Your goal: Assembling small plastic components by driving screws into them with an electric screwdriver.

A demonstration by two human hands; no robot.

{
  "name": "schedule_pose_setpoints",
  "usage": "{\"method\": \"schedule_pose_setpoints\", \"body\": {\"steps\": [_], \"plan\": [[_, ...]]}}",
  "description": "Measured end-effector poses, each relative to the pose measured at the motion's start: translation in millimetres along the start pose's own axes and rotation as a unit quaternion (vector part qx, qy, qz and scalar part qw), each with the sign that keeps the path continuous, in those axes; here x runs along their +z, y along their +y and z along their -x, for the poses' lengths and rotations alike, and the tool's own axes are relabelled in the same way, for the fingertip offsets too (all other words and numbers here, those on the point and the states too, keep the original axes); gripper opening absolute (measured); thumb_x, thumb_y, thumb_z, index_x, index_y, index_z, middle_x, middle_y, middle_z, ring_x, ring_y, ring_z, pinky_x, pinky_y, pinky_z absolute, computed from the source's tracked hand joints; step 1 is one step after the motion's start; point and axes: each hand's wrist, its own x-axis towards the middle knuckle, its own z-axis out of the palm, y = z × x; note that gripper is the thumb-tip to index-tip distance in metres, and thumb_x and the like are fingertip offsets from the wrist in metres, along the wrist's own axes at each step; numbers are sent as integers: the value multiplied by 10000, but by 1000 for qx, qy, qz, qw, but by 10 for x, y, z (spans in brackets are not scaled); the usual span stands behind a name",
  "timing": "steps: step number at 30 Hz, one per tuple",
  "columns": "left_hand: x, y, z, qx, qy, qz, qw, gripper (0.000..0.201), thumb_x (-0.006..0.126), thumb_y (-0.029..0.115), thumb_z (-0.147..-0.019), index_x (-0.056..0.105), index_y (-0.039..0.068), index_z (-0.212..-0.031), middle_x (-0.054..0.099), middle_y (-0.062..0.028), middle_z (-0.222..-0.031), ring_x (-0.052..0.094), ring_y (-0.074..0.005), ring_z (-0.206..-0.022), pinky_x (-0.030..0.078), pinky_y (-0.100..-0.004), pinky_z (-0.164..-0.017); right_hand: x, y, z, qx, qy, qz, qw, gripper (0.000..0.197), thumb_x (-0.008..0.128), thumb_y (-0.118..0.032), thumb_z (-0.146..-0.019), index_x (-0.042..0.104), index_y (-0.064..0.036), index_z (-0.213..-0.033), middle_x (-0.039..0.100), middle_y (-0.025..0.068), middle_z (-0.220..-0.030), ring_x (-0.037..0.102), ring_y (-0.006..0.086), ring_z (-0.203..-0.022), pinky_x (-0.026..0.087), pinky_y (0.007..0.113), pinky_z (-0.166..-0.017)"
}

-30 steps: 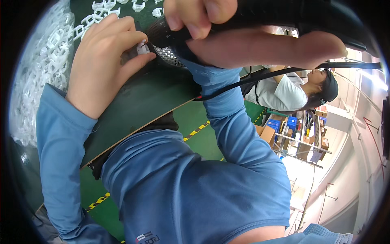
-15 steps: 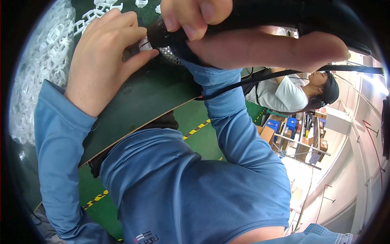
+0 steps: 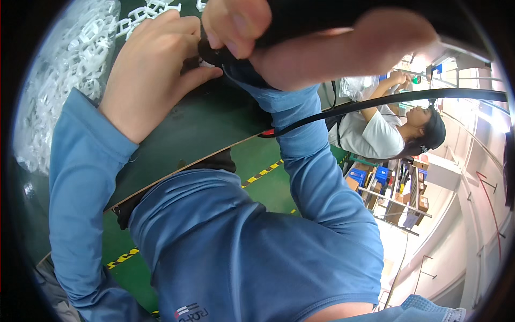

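Note:
My left hand [image 3: 153, 75] is over the dark green table, thumb and fingers pinched on a small white plastic part [image 3: 205, 64], mostly covered by the fingertips. Close to the camera, my right hand [image 3: 322, 56] is wrapped around a black corded hand tool [image 3: 303, 19]. The tool's dark round end [image 3: 212, 52] sits right beside my left fingertips; whether it touches the part cannot be made out. Its black cord [image 3: 375, 102] runs off to the right. Much of the tool is in shadow or behind my fingers, so its exact kind is unclear.
A clear plastic bag [image 3: 70, 80] full of white plastic pieces lies at the left, with loose white pieces [image 3: 142, 13] beyond my left hand. The table edge [image 3: 182, 167] runs before my body. At the right are a co-worker [image 3: 370, 131] and a shelf with boxes [image 3: 391, 198].
My right hand and the tool have come a little left, and its perforated metal no longer shows. My left hand appears slightly farther right, still pinched. The co-worker's raised hands have come into sight.

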Motion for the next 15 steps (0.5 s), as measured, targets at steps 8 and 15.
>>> {"method": "schedule_pose_setpoints", "body": {"steps": [8,15], "plan": [[74,42,-82,20,12,-22,999,229,812,193,-746,671,26,-815,565,-73,-795,552,-288,-837,445,-410,-759,-363,254,-95,-327,-226,57,916,905,646,-748,-845,489,38,-1265,616,174,-840,611,223,-698,529,318,-635],[-590,-276,-529,-102,-31,-24,994,256,745,180,-888,705,21,-1085,681,-80,-1022,598,-207,-980,464,-337,-841,-240,-318,256,-445,59,103,888,816,430,-726,-978,573,5,-1311,578,78,-765,564,164,-535,496,369,-491]]}}
